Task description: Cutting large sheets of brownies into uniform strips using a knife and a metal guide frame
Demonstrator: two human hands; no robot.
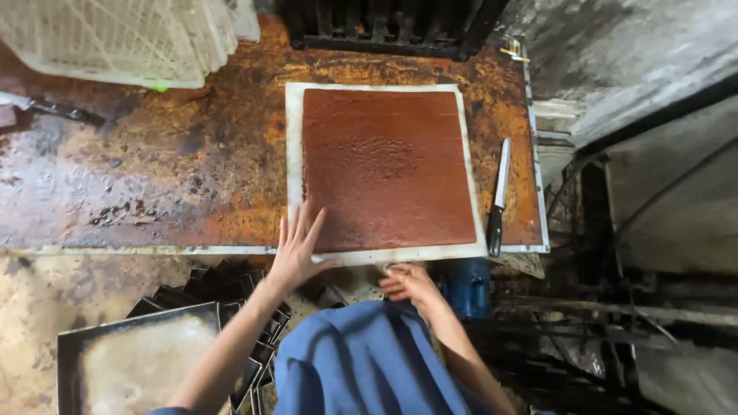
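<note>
A flat reddish-brown slab [388,165] lies on a white square board [294,154] on a rusty metal table [154,177]. My left hand [296,250] lies flat with fingers spread on the near left corner of the board, touching the slab's edge. My right hand [407,283] is curled at the near edge of the board, below the table's rim; whether it grips the board I cannot tell. A blue garment [361,361] covers my front at the bottom.
A black-handled knife [498,196] lies on the table right of the board. White plastic crates [131,34] stand at the back left. A stack of dark metal trays [138,353] sits low at the left. A black grate [384,23] is behind the board. A blue motor [465,286] sits under the table edge.
</note>
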